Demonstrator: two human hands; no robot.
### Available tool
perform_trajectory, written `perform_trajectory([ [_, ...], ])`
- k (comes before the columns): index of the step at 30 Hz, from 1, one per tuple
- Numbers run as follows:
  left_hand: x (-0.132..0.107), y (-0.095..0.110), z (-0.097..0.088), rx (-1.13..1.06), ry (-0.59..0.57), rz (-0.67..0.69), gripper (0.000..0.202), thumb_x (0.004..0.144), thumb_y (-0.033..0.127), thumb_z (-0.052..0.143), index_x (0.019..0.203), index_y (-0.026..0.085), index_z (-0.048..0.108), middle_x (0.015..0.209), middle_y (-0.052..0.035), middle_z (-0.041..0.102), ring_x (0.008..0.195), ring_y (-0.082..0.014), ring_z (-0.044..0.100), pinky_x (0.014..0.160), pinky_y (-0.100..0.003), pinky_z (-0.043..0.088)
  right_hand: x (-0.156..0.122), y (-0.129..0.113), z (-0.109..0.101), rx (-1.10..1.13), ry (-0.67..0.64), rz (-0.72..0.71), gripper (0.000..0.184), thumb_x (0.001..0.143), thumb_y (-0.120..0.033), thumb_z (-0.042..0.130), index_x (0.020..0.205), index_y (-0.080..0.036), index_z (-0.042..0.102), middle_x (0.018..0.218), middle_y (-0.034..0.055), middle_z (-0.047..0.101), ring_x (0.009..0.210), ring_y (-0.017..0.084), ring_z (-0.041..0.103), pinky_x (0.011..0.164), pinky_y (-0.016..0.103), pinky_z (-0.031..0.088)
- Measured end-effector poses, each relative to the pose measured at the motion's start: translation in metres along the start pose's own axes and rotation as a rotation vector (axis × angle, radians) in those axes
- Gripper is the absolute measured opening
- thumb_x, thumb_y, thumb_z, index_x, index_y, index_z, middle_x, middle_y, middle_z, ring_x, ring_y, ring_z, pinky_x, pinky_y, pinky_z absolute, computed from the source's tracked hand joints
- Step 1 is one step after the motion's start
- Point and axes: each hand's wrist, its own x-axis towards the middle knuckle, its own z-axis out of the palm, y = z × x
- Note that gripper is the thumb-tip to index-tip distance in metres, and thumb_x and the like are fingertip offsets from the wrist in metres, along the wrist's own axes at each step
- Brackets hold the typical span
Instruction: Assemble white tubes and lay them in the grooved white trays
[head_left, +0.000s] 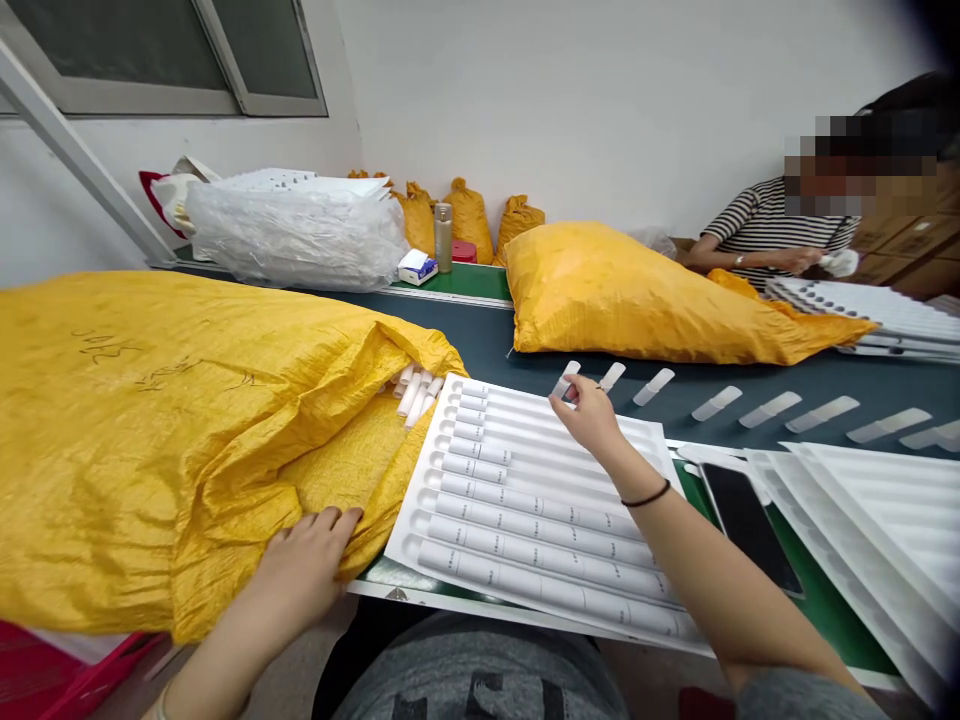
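My right hand (589,415) reaches over the far edge of a white moulded tray (420,480) and pinches a small white tube (564,381) at the edge of the dark conveyor belt (480,340). Several white tubes (540,555) lie in the tray's grooves. My left hand (311,560) rests with fingers spread flat on the big yellow woven sack (150,420) at my left. More white tubes (416,392) spill from the sack's mouth.
Several single tubes (716,402) lie spaced along the belt. A black phone (750,525) lies beside stacked empty trays (885,530). A second yellow sack (637,295) sits across the belt; a person in a striped shirt (765,235) works behind it. A plastic-wrapped pile (292,235) and bottle (443,238) stand at the back.
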Motion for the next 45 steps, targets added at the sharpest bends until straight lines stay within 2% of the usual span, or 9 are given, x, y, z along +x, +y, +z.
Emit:
perform_trajectory([
  [6, 0.044, -0.045, -0.042, 0.137, 0.288, 0.004, 0.034, 0.076, 0.001, 0.042, 0.098, 0.017, 0.063, 0.084, -0.0091, 0.067, 0.078, -0.0221, 0.063, 0.068, -0.030, 0.046, -0.039, -0.023, 0.005, 0.112, -0.127, -0.215, 0.029, 0.082, -0.033, 0.058, 0.103, -0.015, 0.066, 0.097, 0.0110, 0.064, 0.087, 0.023, 0.061, 0.078, 0.035, 0.051],
  [12, 0.067, -0.043, -0.080, 0.225, 0.617, -0.152, 0.040, 0.090, 0.010, 0.029, 0.119, 0.013, 0.055, 0.113, -0.0193, 0.057, 0.105, -0.0322, 0.054, 0.086, -0.042, 0.043, -0.055, -0.024, 0.016, 0.158, -0.181, -0.279, 0.025, 0.084, -0.030, 0.056, 0.102, -0.014, 0.065, 0.103, 0.0130, 0.064, 0.089, 0.024, 0.062, 0.075, 0.036, 0.054],
  [16, 0.033, -0.022, -0.039, 0.187, 0.750, -0.075, 0.038, 0.086, 0.017, 0.044, 0.122, 0.016, 0.057, 0.119, -0.0191, 0.056, 0.104, -0.0337, 0.054, 0.088, -0.045, 0.044, -0.064, -0.016, 0.020, 0.159, -0.216, -0.310, 0.024, 0.082, -0.029, 0.059, 0.100, -0.014, 0.065, 0.101, 0.0131, 0.064, 0.094, 0.027, 0.062, 0.083, 0.042, 0.052],
  [23, -0.028, -0.014, 0.038, -0.178, 0.596, 0.076, 0.068, 0.084, 0.054, 0.055, 0.140, 0.019, 0.040, 0.132, -0.0169, 0.052, 0.120, -0.0320, 0.052, 0.097, -0.044, 0.047, -0.069, -0.038, 0.016, 0.132, -0.246, -0.446, 0.030, 0.084, -0.030, 0.057, 0.108, -0.014, 0.063, 0.109, 0.0142, 0.062, 0.104, 0.029, 0.059, 0.090, 0.044, 0.049],
  [29, -0.002, -0.031, -0.023, -0.271, 0.800, -0.299, 0.049, 0.091, 0.043, 0.045, 0.129, 0.012, 0.051, 0.131, -0.0195, 0.053, 0.125, -0.0332, 0.046, 0.107, -0.048, 0.034, -0.056, -0.132, 0.047, 0.135, -0.303, -0.687, 0.031, 0.084, -0.026, 0.057, 0.111, -0.011, 0.063, 0.110, 0.0145, 0.062, 0.101, 0.027, 0.060, 0.091, 0.041, 0.048],
  [32, 0.037, -0.046, -0.060, -0.387, 0.694, -0.429, 0.062, 0.075, 0.032, 0.068, 0.131, 0.013, 0.050, 0.141, -0.0244, 0.043, 0.136, -0.0428, 0.030, 0.108, -0.060, 0.023, -0.052, -0.186, 0.078, 0.109, -0.332, -0.759, 0.034, 0.082, -0.023, 0.061, 0.113, -0.010, 0.063, 0.113, 0.0154, 0.062, 0.104, 0.028, 0.060, 0.094, 0.040, 0.047],
  [36, 0.062, -0.074, -0.094, -0.531, 0.639, -0.374, 0.017, 0.079, 0.020, 0.057, 0.092, 0.014, 0.068, 0.095, -0.0159, 0.069, 0.100, -0.0311, 0.063, 0.087, -0.042, 0.047, -0.052, -0.235, 0.109, 0.104, -0.233, -0.806, 0.072, 0.075, -0.021, 0.068, 0.141, -0.009, 0.040, 0.139, 0.0224, 0.045, 0.128, 0.033, 0.044, 0.103, 0.045, 0.039],
  [40, 0.035, -0.077, -0.117, -0.621, 0.683, -0.258, 0.020, 0.086, 0.027, 0.049, 0.090, 0.016, 0.066, 0.083, -0.0048, 0.070, 0.078, -0.0214, 0.065, 0.073, -0.032, 0.052, -0.035, -0.272, 0.111, 0.111, -0.016, -0.852, 0.081, 0.074, -0.022, 0.070, 0.147, -0.020, 0.033, 0.153, 0.0187, 0.026, 0.138, 0.039, 0.027, 0.106, 0.053, 0.029],
  [45, -0.005, -0.019, -0.115, -0.413, 1.046, -0.172, 0.024, 0.090, 0.025, 0.043, 0.100, 0.015, 0.062, 0.102, -0.0129, 0.066, 0.100, -0.0262, 0.059, 0.093, -0.045, 0.045, 0.011, -0.320, 0.085, 0.116, -0.189, -0.929, 0.036, 0.088, -0.020, 0.050, 0.123, -0.021, 0.060, 0.108, 0.0110, 0.070, 0.100, 0.024, 0.061, 0.089, 0.033, 0.041],
])
